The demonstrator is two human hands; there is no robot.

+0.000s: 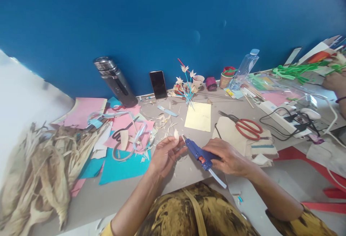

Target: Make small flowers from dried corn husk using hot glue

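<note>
Here, right hand (228, 158) wrapped around blue glue gun (199, 153), nozzle aimed left, glue stick poking out behind. Left hand (165, 155) half curled, fingertips pinching small pale petal (176, 134) upright just beside nozzle tip. Both over grey table (113, 196) edge, near body. Yellow paper (198, 117) beyond gun; red scissors (247, 126) to right on pale card. Pink and blue paper scraps, black scissors (121, 132) at left; heap of dried husks (40, 171) far left. Paper flower bunch (186, 82), phone (158, 84), flask (115, 81) against blue wall. Another person's hand (335, 81) at far right.

Mottled yellow-brown garment (189, 214), short sleeves.
</note>
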